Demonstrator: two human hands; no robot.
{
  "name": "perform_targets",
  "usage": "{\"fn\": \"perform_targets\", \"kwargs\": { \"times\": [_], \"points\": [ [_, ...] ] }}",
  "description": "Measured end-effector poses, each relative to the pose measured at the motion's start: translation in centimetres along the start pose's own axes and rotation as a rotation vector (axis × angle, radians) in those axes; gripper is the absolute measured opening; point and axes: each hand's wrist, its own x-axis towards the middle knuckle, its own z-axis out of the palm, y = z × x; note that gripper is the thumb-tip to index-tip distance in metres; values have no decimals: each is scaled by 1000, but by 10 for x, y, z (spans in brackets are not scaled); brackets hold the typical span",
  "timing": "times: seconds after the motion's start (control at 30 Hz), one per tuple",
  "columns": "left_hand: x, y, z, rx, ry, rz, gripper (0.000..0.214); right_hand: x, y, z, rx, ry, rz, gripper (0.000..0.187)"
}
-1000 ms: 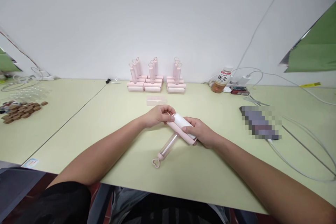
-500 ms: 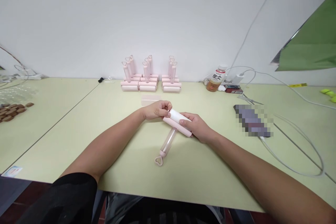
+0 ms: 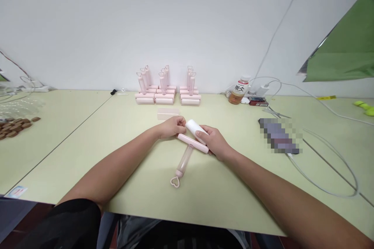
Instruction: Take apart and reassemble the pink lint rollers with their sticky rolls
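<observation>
My right hand (image 3: pixel 217 142) grips a white adhesive roll (image 3: pixel 194 127), its thumb lying across the roll. Just below is a pink lint roller head (image 3: pixel 193 142), whose right end reaches the fingers of that hand. From the head a clear handle (image 3: pixel 184 161) slants toward me, ending in a pink heart-shaped ring (image 3: pixel 175 181). My left hand (image 3: pixel 172 126) is closed, its curled fingers by the left ends of the roll and the head. What these fingers pinch is hidden. Behind the left hand lies a pale pink cover (image 3: pixel 168 114).
Several pink lint rollers (image 3: pixel 165 96) stand in rows by the wall. To the right are a drink bottle (image 3: pixel 239 90), a small red box (image 3: pixel 258 102) and a phone (image 3: pixel 279 135) on a white cable. Several brown oval pieces (image 3: pixel 16 126) lie at far left.
The white roll has come apart from the pink head, with a gap now between them at the left. The left hand has moved slightly left, off the roll's end.
</observation>
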Motion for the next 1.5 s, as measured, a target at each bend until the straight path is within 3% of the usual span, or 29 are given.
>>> {"fn": "perform_targets", "kwargs": {
  "times": [0.23, 0.4, 0.47, 0.57, 0.67, 1.2, 1.5],
  "points": [
    [-24, -3, 10, 267, 214, -93, 17, 10, 6, -13, -67, 130, -122, 53],
    [-29, -1, 6, 456, 317, -24, 13, 11, 9, -20, -32, 121, -140, 49],
    [-30, 0, 4, 492, 333, 55, 23, 11, 10, -20, -11, 100, -143, 47],
    [-32, 2, 4, 494, 288, 239, 51, 10, 10, -20, 30, 73, -147, 44],
    [-34, 0, 4, 468, 218, 313, 51, 10, 10, -21, 75, 35, -125, 44],
    [-23, -11, 3, 318, 147, 247, 37, 20, 17, -34, 531, -176, 55, 34],
    [-21, -13, -6, 274, 90, 202, 36, 24, 24, -42, 626, -256, 89, 36]
  ]
}}
